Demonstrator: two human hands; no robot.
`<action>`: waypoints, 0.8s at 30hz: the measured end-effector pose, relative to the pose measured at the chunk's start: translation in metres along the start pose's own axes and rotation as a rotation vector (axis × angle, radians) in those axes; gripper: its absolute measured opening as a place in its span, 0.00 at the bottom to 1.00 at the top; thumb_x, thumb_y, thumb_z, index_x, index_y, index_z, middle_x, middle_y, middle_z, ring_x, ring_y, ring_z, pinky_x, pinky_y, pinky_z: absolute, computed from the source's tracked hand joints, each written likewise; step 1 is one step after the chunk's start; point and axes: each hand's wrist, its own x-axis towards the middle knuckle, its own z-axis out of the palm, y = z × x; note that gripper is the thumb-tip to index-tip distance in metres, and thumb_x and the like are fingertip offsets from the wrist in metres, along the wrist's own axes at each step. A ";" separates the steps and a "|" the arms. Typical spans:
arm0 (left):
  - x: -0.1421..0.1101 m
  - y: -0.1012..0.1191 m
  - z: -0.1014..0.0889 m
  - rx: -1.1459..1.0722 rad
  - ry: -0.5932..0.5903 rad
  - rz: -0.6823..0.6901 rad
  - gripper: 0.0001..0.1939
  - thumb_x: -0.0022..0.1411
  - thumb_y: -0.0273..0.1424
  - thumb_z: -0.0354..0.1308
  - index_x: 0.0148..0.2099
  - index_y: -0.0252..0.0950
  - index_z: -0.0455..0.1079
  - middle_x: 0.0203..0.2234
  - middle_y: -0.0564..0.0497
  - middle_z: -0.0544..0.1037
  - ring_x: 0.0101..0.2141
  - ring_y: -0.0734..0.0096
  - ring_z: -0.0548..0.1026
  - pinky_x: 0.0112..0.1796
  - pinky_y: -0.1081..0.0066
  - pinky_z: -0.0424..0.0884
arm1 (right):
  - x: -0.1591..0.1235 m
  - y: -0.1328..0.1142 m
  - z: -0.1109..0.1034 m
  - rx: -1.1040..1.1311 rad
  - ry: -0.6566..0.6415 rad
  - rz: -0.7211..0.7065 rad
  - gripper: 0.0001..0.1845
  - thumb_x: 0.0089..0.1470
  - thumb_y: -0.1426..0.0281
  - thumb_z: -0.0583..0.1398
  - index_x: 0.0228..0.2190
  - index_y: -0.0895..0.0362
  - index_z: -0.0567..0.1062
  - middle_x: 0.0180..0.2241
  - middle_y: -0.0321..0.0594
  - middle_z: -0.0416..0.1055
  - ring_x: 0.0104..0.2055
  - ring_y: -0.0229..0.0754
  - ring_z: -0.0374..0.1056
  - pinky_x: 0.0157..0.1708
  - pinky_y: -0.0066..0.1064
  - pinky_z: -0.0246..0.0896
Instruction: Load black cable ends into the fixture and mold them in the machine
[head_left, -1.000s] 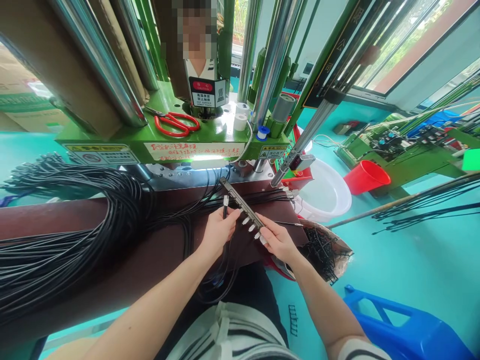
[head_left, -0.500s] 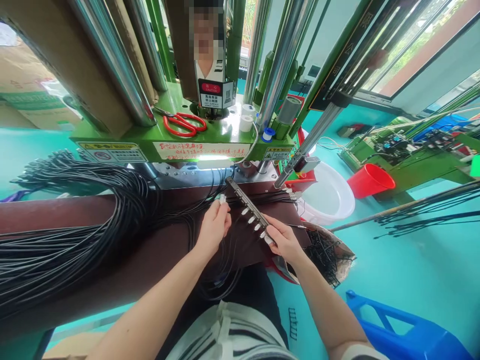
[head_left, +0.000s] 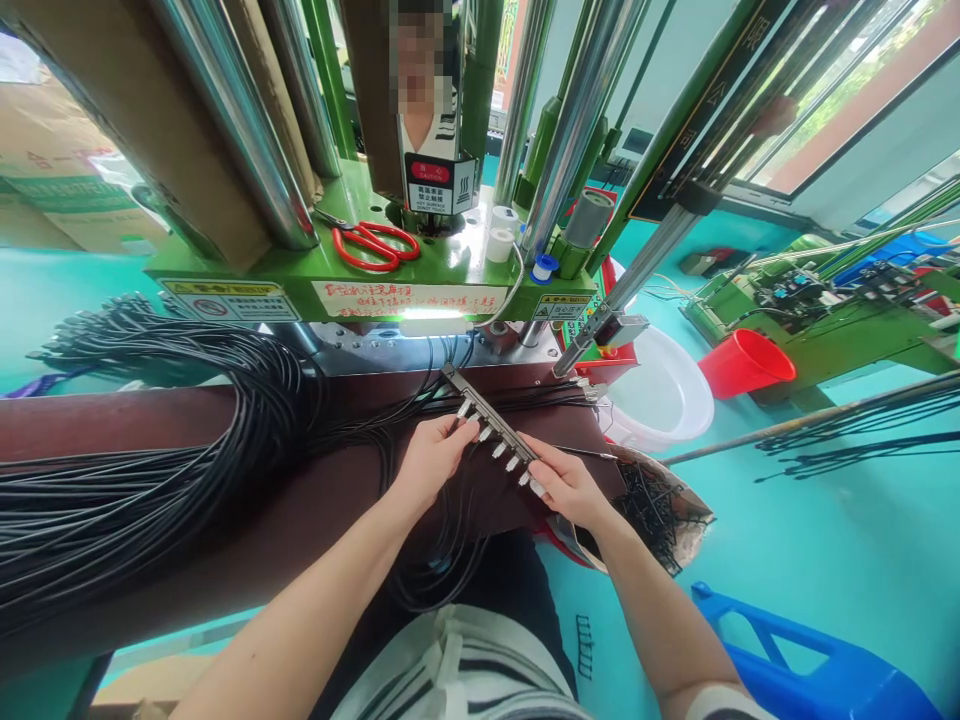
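Note:
A narrow dark metal bar [head_left: 491, 412] slants across the middle in front of me. Several pale cable connectors [head_left: 499, 450] sit in a row along its near side, with thin black cables hanging below. My right hand [head_left: 566, 482] grips the lower right end of the bar between thumb and fingers. Against the bar's upper left part, my left hand [head_left: 435, 455] pinches a cable connector at the row; the fingers hide most of it. Behind the bar, more black cables [head_left: 405, 410] run across the brown table [head_left: 345, 490].
A green press [head_left: 300, 285] with steel columns stands ahead, red-handled scissors [head_left: 375, 247] on its ledge. A thick bundle of black cables [head_left: 247, 400] covers the left. To the right are a white tub [head_left: 667, 390], a red bucket [head_left: 748, 362] and a sack of black scraps [head_left: 652, 515].
My left hand has brought the connector from beside the bar to the bar's near edge. The bar's upper end has shifted slightly left and down; my right hand keeps its hold.

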 end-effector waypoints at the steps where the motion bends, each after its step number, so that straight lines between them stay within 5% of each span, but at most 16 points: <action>1: 0.000 0.000 0.000 0.008 0.003 0.006 0.16 0.50 0.41 0.57 0.23 0.34 0.61 0.08 0.63 0.49 0.11 0.85 0.46 0.14 0.78 0.42 | 0.000 0.000 0.000 -0.010 0.000 0.000 0.29 0.52 0.60 0.57 0.53 0.58 0.64 0.19 0.30 0.54 0.16 0.26 0.44 0.13 0.22 0.37; 6: -0.003 0.008 -0.003 0.065 0.055 0.119 0.17 0.55 0.44 0.49 0.31 0.35 0.65 0.12 0.59 0.58 0.13 0.82 0.56 0.14 0.79 0.51 | -0.001 -0.004 0.000 0.125 0.027 0.043 0.30 0.50 0.59 0.58 0.52 0.60 0.65 0.18 0.29 0.52 0.16 0.26 0.43 0.13 0.22 0.33; 9: -0.005 0.012 -0.008 0.020 0.078 0.109 0.16 0.57 0.44 0.47 0.32 0.36 0.64 0.11 0.62 0.54 0.11 0.82 0.52 0.13 0.80 0.48 | -0.001 -0.004 -0.002 0.174 0.031 0.047 0.29 0.50 0.60 0.58 0.51 0.60 0.65 0.18 0.29 0.53 0.15 0.26 0.42 0.13 0.22 0.32; 24: -0.001 0.012 -0.019 0.059 -0.169 -0.093 0.21 0.55 0.46 0.50 0.21 0.37 0.51 0.10 0.62 0.49 0.11 0.85 0.45 0.13 0.80 0.44 | 0.001 -0.006 -0.006 0.131 -0.046 0.076 0.29 0.51 0.61 0.58 0.53 0.60 0.64 0.17 0.29 0.53 0.14 0.25 0.41 0.13 0.22 0.30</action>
